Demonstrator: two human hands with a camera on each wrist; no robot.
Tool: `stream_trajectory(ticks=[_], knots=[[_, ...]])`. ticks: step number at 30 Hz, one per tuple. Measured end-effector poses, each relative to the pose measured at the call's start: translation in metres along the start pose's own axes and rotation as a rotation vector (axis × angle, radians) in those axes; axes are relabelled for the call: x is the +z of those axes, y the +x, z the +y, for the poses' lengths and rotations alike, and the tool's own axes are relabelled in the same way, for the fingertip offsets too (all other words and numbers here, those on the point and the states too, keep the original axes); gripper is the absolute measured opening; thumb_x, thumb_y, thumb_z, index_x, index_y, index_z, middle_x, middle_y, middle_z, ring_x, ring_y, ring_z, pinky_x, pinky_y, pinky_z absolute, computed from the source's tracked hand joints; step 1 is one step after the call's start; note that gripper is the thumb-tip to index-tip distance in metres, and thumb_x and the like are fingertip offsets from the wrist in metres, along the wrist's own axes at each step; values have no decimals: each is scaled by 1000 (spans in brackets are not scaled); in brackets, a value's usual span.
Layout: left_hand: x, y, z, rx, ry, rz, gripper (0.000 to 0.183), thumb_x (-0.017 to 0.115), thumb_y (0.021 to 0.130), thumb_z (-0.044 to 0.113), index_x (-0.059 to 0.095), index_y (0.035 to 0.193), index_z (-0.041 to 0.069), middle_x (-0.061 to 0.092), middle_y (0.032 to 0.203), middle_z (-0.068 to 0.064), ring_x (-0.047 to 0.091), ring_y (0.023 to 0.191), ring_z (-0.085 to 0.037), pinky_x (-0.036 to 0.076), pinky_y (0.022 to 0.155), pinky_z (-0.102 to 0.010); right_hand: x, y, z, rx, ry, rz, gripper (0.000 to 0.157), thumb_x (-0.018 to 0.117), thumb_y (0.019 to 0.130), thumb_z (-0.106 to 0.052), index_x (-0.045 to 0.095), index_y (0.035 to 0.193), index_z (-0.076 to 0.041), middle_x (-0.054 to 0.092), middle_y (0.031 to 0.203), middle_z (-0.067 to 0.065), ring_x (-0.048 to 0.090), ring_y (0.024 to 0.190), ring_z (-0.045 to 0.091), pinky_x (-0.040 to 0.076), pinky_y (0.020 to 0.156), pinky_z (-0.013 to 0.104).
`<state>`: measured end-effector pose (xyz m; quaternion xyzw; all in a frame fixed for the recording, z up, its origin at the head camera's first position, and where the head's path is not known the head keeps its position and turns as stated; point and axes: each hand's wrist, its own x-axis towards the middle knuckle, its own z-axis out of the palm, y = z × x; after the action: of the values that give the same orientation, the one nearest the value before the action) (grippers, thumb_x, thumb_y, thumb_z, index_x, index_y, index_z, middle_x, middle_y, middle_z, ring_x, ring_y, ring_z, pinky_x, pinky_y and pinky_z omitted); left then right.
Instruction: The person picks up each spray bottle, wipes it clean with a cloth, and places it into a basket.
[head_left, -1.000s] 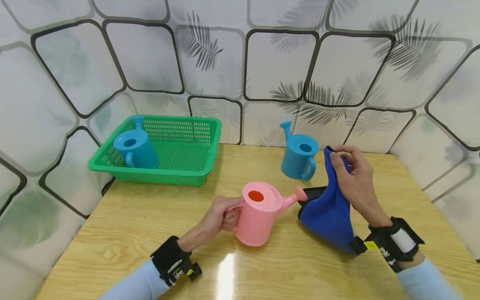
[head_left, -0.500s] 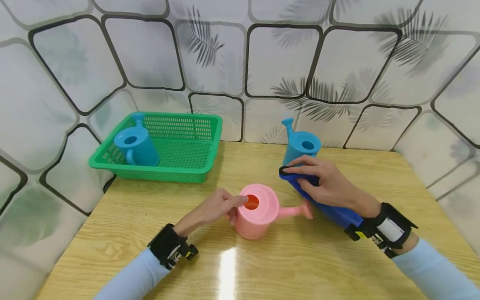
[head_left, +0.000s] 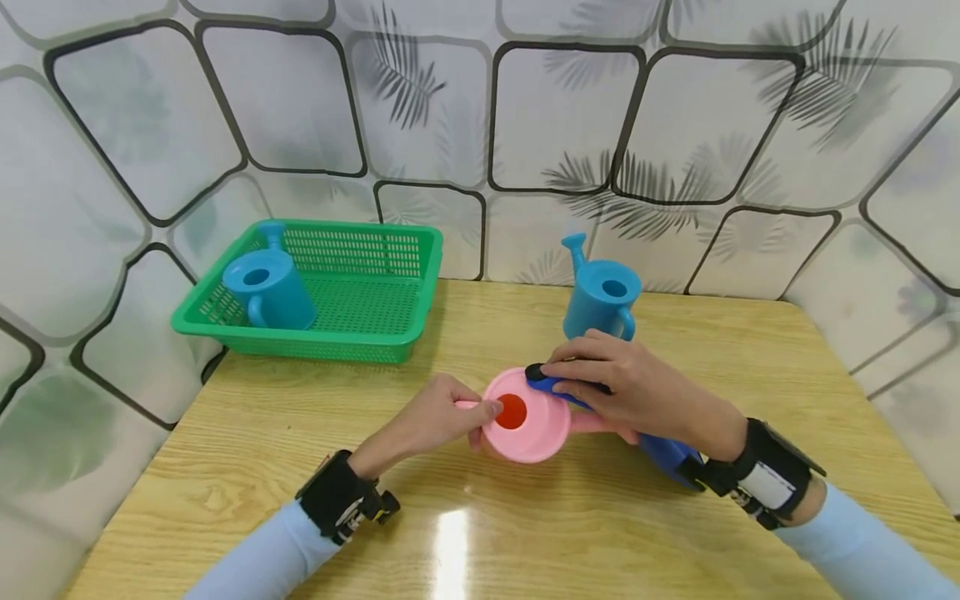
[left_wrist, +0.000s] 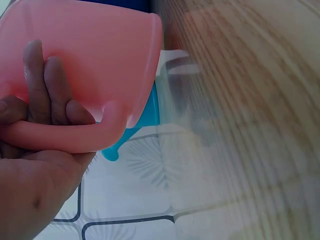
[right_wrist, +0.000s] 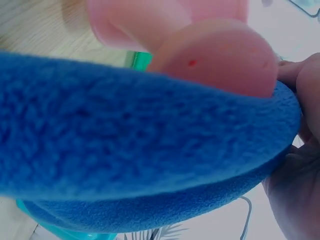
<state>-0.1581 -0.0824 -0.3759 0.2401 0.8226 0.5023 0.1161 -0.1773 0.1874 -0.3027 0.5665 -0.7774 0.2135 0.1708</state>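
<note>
Green basket (head_left: 318, 346): far left on the wooden table (head_left: 225, 492), close to the patterned wall (head_left: 420, 108)
Basketed blue can (head_left: 281, 300): a watering can at the left end inside the basket, spout pointing far, handle near
Left hand (head_left: 431, 421): fingers curled through and around the pink can's handle, gripping it, thumb by the top opening
Pink watering can (head_left: 538, 437): middle of the table, between the hands, handle left, spout right, red opening showing; cannot tell whether its base touches the table
Far blue can (head_left: 592, 310): upright on the table, far right of centre, spout pointing far, partly behind the right hand
Blue cloth (head_left: 671, 460): fuzzy, dark-tipped, its left end at the pink top's far-right rim, the rest running right and near past the spout
Right hand (head_left: 637, 390): fingers bent, pinching the cloth, just above the pink spout
</note>
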Motion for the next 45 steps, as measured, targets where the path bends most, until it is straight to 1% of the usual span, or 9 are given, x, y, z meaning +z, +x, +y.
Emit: stream_trajectory(ticks=[3,10,15,18,21,27,38,43,45], knots=[[2,0,1,5,22,13,43,62,92,28,71,55,8,67,49,-1,24,38,-6,14,38,-22,2,-1,-5,-8,28,-4,36,82,69,-2,74,104,-3,71,99,6,58,91,18,57,66,34],[4,-1,1,-7,39,39,35,63,90,27,74,59,15,67,49,0,30,37,-5,14,37,-21,7,-6,-17,-62,65,-4,31,81,74,-8,74,104,-5,74,98,5,58,91,18,56,67,32],[5,-1,1,-26,33,41,35,63,91,28,74,60,15,67,49,0,33,38,-5,15,37,-22,8,-9,-29,-37,66,-51,29,81,74,-10,76,103,-7,74,97,2,56,88,17,55,67,32],[4,-1,1,-36,31,39,35,63,91,28,73,60,15,67,49,1,32,38,-6,15,37,-22,10,-9,-37,-41,51,-88,23,80,79,-15,77,101,-9,74,96,1,58,89,17,56,70,33],[4,-1,1,-43,42,41,36,63,91,29,72,59,16,67,50,1,32,39,-6,15,38,-23,12,-8,-44,-80,16,-106,18,77,83,-19,78,98,-11,75,95,0,60,89,18,57,74,33],[3,-3,2,-51,56,61,36,64,90,30,71,57,16,66,49,2,33,39,-6,17,38,-23,14,-7,-52,-124,-35,-115,16,80,80,-20,79,94,-14,75,91,-3,59,89,17,56,75,31],[0,-3,2,-11,55,58,37,65,89,28,70,55,15,66,49,1,29,39,-6,15,38,-22,13,-8,-54,-124,-86,-105,17,79,80,-22,78,95,-13,74,93,-1,59,89,17,56,74,30],[0,-2,2,10,46,44,35,65,89,26,72,58,12,66,50,0,29,38,-6,16,37,-22,13,-8,-52,-132,-109,-58,18,78,82,-23,77,96,-11,75,93,1,60,89,19,57,74,32],[0,-2,3,23,45,37,34,65,89,24,71,59,10,66,50,-1,33,38,-6,18,37,-21,14,-9,-51,-135,-117,-33,20,78,81,-22,77,96,-9,75,94,2,61,88,20,57,73,33]])
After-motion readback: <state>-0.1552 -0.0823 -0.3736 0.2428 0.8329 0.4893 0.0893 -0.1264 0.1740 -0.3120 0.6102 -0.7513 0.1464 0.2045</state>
